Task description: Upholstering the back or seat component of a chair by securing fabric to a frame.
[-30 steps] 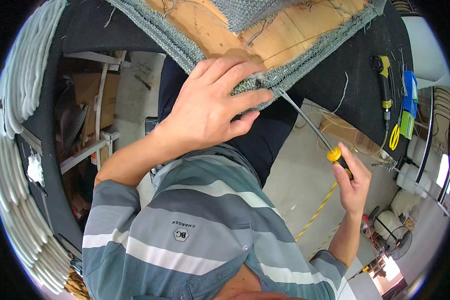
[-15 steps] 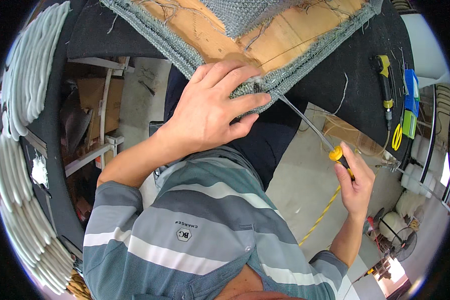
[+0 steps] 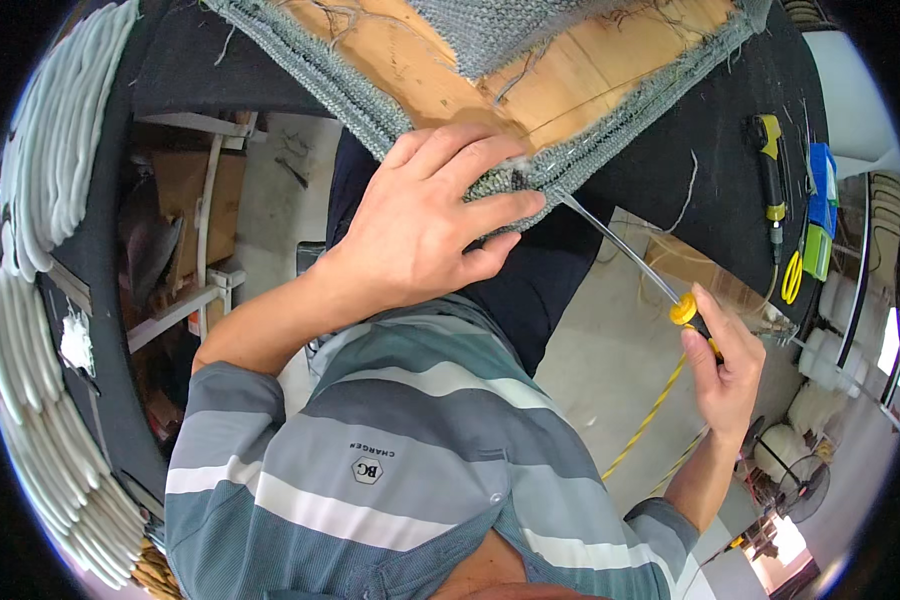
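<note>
A wooden panel (image 3: 570, 105) with grey woven fabric (image 3: 345, 95) wrapped over its edges lies with one corner toward me. My left hand (image 3: 415, 225) is closed over that corner, thumb below and fingers on top. Its index fingertip presses the fabric edge beside the tip of a screwdriver (image 3: 683, 309). The screwdriver has a long metal shaft and a yellow-and-black handle, which my right hand (image 3: 732, 370) grips at the lower right. Its tip meets the fabric at the corner's right side; whether it goes under the fabric is hidden. Loose grey threads lie on the wood.
The panel rests on a black-covered table (image 3: 660, 170). At right lie a yellow-and-black power tool (image 3: 767, 150), yellow-handled scissors (image 3: 792, 280), a blue box (image 3: 822, 190) and a green box (image 3: 817, 250). Stacked white padded strips (image 3: 65, 150) stand at left; a fan (image 3: 802, 488) stands lower right.
My right hand and the screwdriver handle have shifted slightly right and down, while the tip stays at the corner. My left hand keeps nearly the same place.
</note>
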### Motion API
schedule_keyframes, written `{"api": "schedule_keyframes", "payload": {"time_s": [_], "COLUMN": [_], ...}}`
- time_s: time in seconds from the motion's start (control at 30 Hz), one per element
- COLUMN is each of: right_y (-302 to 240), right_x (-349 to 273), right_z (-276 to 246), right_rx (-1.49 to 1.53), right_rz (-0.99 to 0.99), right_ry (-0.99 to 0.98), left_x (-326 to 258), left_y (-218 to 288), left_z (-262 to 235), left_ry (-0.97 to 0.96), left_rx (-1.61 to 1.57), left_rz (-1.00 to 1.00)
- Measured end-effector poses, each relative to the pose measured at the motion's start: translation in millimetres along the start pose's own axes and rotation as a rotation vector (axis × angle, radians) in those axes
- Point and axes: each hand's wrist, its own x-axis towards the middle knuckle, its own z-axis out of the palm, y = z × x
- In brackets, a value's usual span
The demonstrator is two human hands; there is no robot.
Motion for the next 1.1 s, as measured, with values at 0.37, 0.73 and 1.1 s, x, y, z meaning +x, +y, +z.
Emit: {"api": "schedule_keyframes", "payload": {"time_s": [0.37,0.73,1.1], "right_y": [4.0,-0.1,13.9], "right_x": [-0.6,9.2,-2.2], "right_z": [7.0,0.5,8.4], "right_rx": [-0.109,-0.16,0.484], "right_rz": [-0.048,-0.076,0.49], "right_ry": [-0.007,-0.033,-0.222], "left_x": [0.3,0.4,-0.4], "left_y": [-0.6,-0.9,0.0], "left_z": [0.0,-0.8,-2.9], "left_ry": [-0.007,-0.013,-0.008], "left_rx": [0.011,-0.002,0.001], "left_rz": [0.003,0.002,-0.004]}}
